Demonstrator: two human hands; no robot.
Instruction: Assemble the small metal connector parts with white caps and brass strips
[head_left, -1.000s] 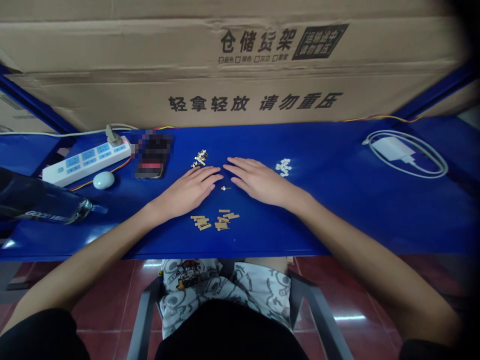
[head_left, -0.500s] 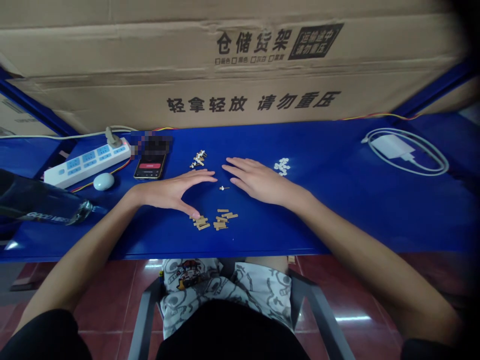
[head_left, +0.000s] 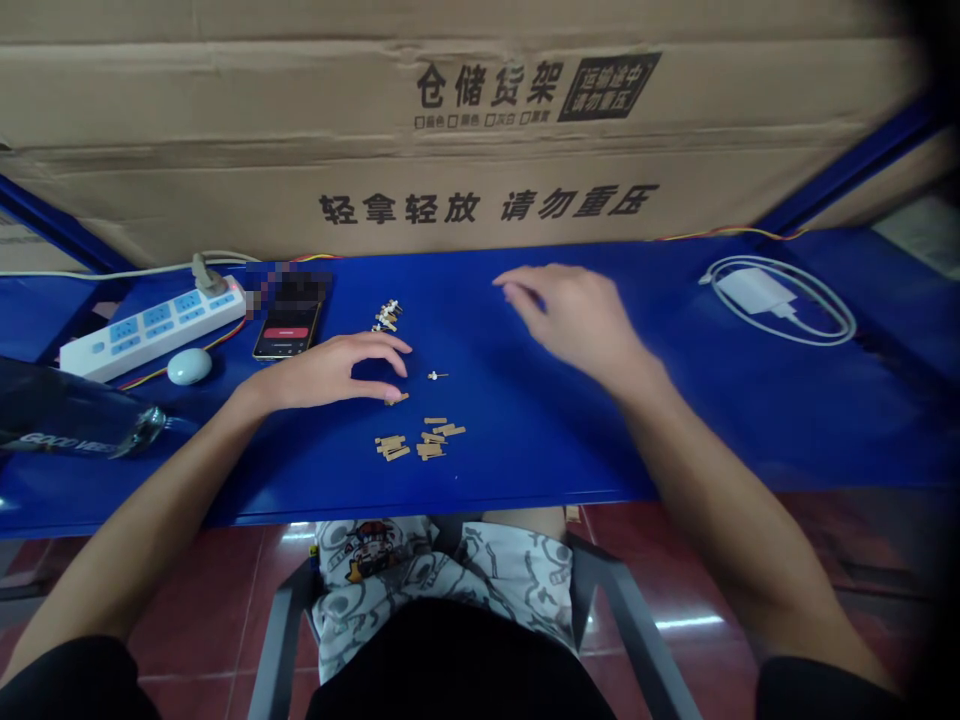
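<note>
My left hand rests on the blue table with its fingers curled, and the thumb and fingertips pinch a small tan piece. Just below it lies a loose heap of tan pieces. A single small metal pin lies to the hand's right. A cluster of small metal parts sits just beyond the fingers. My right hand hovers farther back with its fingers spread and holds nothing. It covers the spot where the small white parts lay.
A phone, a white power strip, a small pale oval object and a lying bottle are at the left. A white charger with coiled cable lies at the right. A large cardboard box walls the back.
My left hand slid down to the tan heap, pinched one piece and drew it up. My right hand lifted and moved back and right, over the white parts.
</note>
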